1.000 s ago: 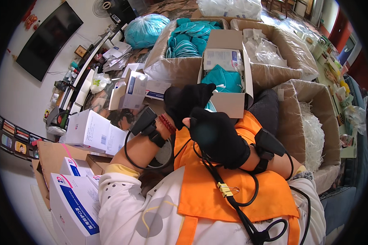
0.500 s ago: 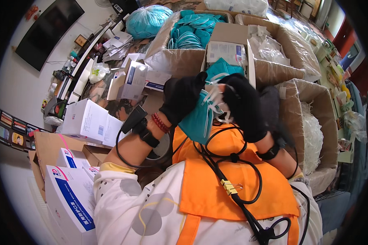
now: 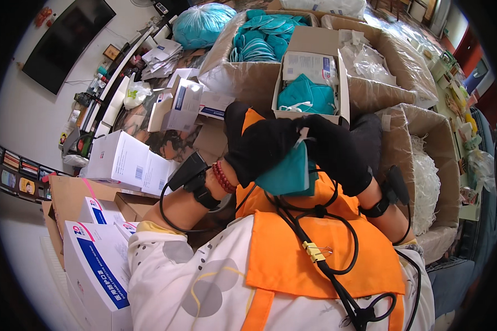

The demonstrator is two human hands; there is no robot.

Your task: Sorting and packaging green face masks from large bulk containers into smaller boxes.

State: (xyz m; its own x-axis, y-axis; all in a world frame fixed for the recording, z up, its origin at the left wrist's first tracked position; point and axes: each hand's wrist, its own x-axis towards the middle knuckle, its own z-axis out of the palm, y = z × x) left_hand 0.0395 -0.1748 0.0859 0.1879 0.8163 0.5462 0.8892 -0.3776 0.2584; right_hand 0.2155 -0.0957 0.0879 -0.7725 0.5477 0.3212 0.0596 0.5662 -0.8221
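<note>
A teal folded face mask (image 3: 285,174) hangs above my lap between my two black-gloved hands. My left hand (image 3: 264,146) is closed on the mask's left side, its back covering part of it. At the mask's upper right corner, my right hand (image 3: 334,144) is closed, pinching near a small white strip; its fingertips are partly hidden. Another teal edge shows beneath the mask, partly covered. Just beyond my hands, an open white box (image 3: 341,113) holds teal masks (image 3: 308,95) with white straps and a printed packet (image 3: 310,68).
Plastic-lined cartons stand beyond: one with teal masks (image 3: 265,37), one with clear wrappers (image 3: 364,60), one at right with white straps (image 3: 422,187). White printed boxes (image 3: 96,270) stand at left. Black cables (image 3: 303,220) hang over my orange apron (image 3: 326,265).
The mask's white straps no longer show hanging in front. My hands have drawn closer together and slightly lower, and the mask has shifted right. The masks in the white box are now uncovered.
</note>
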